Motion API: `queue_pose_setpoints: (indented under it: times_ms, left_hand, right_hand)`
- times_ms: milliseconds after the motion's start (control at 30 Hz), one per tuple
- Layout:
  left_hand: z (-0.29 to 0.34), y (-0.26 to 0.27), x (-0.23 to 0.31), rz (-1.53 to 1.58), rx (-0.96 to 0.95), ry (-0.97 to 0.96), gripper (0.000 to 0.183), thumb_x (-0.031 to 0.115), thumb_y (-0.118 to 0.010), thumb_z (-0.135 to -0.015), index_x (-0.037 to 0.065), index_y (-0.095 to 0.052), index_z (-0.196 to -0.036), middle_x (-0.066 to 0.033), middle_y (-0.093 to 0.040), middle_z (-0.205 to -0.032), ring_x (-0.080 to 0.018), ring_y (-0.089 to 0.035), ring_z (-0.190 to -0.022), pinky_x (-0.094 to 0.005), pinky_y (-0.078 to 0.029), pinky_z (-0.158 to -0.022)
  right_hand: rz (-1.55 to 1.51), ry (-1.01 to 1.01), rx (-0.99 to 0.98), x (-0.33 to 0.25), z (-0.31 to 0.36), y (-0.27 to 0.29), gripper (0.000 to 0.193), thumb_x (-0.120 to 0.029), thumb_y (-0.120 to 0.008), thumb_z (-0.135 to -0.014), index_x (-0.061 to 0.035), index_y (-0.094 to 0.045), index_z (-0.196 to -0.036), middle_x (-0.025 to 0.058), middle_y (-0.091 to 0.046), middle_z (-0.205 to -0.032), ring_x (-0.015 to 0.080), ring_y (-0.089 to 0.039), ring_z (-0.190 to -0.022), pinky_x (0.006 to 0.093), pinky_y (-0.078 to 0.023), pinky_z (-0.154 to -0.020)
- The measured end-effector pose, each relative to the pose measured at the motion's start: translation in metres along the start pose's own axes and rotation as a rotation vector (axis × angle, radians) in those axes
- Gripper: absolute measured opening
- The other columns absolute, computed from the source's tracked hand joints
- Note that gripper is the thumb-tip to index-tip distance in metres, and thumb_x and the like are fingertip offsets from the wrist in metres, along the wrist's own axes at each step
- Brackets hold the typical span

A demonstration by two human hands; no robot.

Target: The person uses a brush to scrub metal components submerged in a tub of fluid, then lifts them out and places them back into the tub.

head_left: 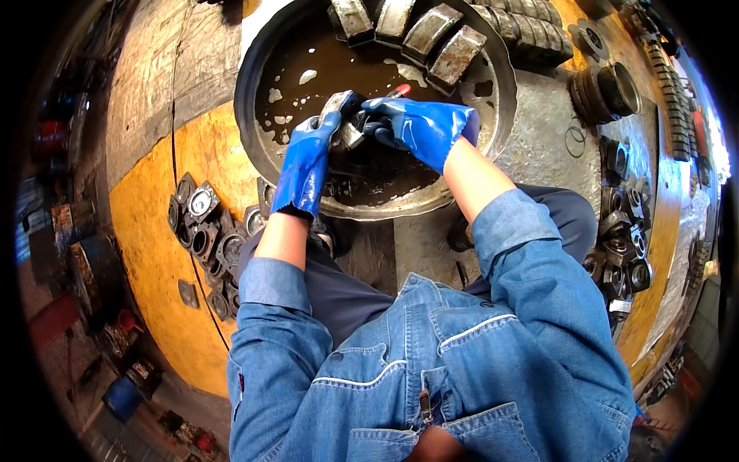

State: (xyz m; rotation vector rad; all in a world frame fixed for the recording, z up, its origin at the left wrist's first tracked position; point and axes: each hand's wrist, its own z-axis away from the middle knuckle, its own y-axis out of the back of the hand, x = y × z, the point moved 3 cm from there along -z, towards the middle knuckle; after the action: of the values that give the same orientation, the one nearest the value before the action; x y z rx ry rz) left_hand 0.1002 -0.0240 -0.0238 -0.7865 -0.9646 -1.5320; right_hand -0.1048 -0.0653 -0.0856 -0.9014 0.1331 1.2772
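Note:
Both my hands wear blue rubber gloves and work above a wide round metal pan point(502, 115) of dark brown liquid. My left hand point(309, 154) is closed around a small wet metal part point(350, 137), tilted over the liquid. Close against that part, my right hand point(416, 127) has its fingers curled. A red-tipped handle point(401, 90) shows just beyond the right glove and seems to be gripped in it; its working end is hidden. Several curved, blocky metal pieces point(431, 35) lean along the pan's far right wall.
Small metal parts point(208, 239) lie heaped on the yellow floor at left, with more point(620, 231) at right. Beyond the pan at right stand a row of metal blocks point(531, 35) and a dark ring-shaped cylinder point(608, 92). A thin ring point(576, 141) lies nearby.

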Motion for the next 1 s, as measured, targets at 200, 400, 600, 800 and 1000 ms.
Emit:
queue_pose_setpoints:
  times_ms: [200, 400, 600, 800, 1000]
  left_hand:
    - [0.021, -0.003, 0.017, 0.080, 0.015, 0.037, 0.055, 0.044, -0.069, -0.102, -0.005, -0.071, -0.126, -0.0130, -0.075, -0.112, -0.0183, -0.067, -0.100, -0.0323, -0.053, -0.091]
    - [-0.002, -0.008, 0.000, 0.097, 0.010, 0.049, 0.049, 0.038, -0.075, -0.100, -0.005, -0.071, -0.124, -0.0133, -0.075, -0.110, -0.0181, -0.069, -0.098, -0.0324, -0.055, -0.087]
    - [-0.017, -0.003, -0.032, 0.221, -0.044, -0.059, 0.057, 0.038, -0.078, -0.095, -0.006, -0.069, -0.130, -0.0174, -0.076, -0.117, -0.0224, -0.071, -0.103, -0.0360, -0.057, -0.091]
    - [0.004, -0.012, -0.009, 0.090, 0.033, -0.027, 0.059, 0.038, -0.079, -0.093, -0.002, -0.068, -0.135, -0.0157, -0.076, -0.122, -0.0236, -0.070, -0.110, -0.0363, -0.054, -0.096]
    - [-0.037, -0.010, -0.046, -0.118, 0.049, 0.077, 0.070, 0.048, -0.080, -0.088, 0.002, -0.066, -0.140, -0.0212, -0.072, -0.133, -0.0336, -0.069, -0.121, -0.0397, -0.053, -0.103]
  right_hand:
    - [1.088, -0.054, -0.057, -0.055, 0.049, -0.064, 0.039, -0.038, -0.069, -0.094, -0.0065, -0.078, -0.116, 0.0077, -0.078, -0.096, 0.0178, -0.070, -0.083, 0.0323, -0.054, -0.076]
    - [1.822, 0.037, 0.149, -0.032, 0.040, -0.084, 0.041, -0.029, -0.074, -0.089, -0.0122, -0.074, -0.127, 0.0144, -0.076, -0.123, 0.0353, -0.073, -0.116, 0.0450, -0.061, -0.092]
    - [2.246, 0.111, 0.133, -0.025, 0.054, -0.093, 0.038, -0.021, -0.052, -0.106, -0.0241, -0.061, -0.143, 0.0075, -0.071, -0.136, 0.0287, -0.070, -0.125, 0.0505, -0.060, -0.090]
    - [1.906, 0.246, 0.255, -0.029, 0.061, -0.062, 0.032, -0.030, -0.068, -0.097, -0.0257, -0.073, -0.129, 0.0065, -0.076, -0.125, 0.0360, -0.072, -0.113, 0.0436, -0.059, -0.096]
    - [1.395, 0.103, 0.270, -0.026, 0.044, -0.031, 0.043, -0.041, -0.074, -0.088, -0.0071, -0.076, -0.114, 0.0192, -0.074, -0.100, 0.0298, -0.071, -0.093, 0.0374, -0.055, -0.081]
